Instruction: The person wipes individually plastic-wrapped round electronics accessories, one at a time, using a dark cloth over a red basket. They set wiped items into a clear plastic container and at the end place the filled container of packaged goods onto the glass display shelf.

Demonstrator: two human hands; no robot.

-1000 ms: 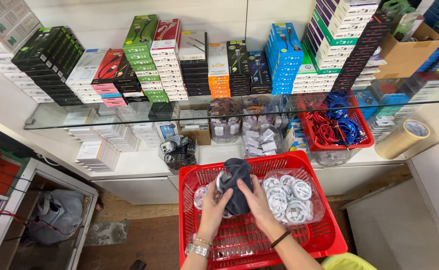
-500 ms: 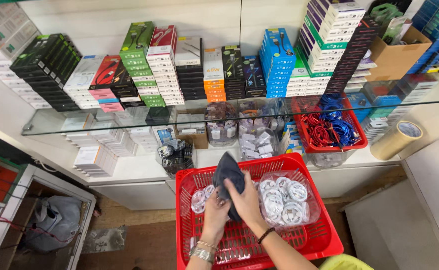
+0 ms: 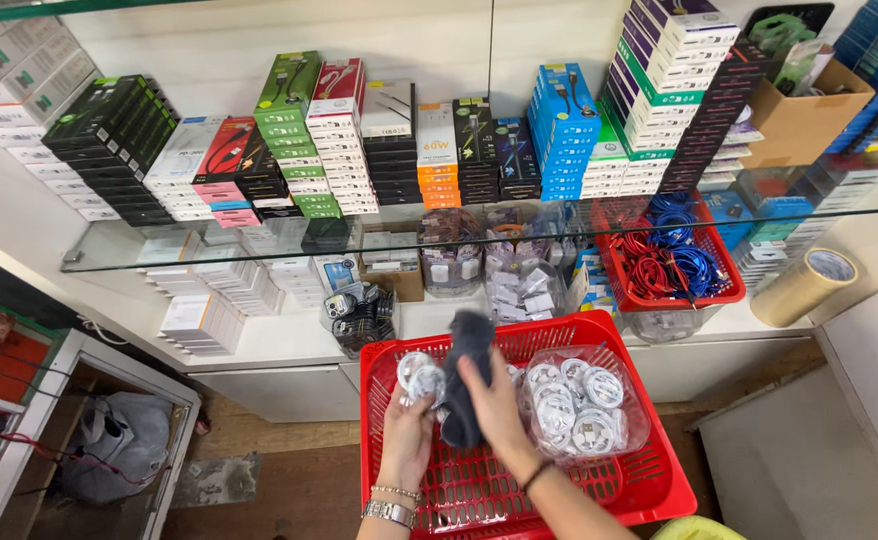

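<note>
one head camera (the only view) looks steeply down, close over the red basket (image 3: 619,480), facing the shelves (image 3: 259,345).

A phone-accessory shop is indicated by stacked retail boxes (image 3: 339,140) displayed on a glass shelf (image 3: 259,255) and binned cables (image 3: 669,260).

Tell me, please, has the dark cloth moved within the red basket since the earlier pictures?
Yes. The dark cloth has shifted toward the person, lower against the red basket back rim.
</note>
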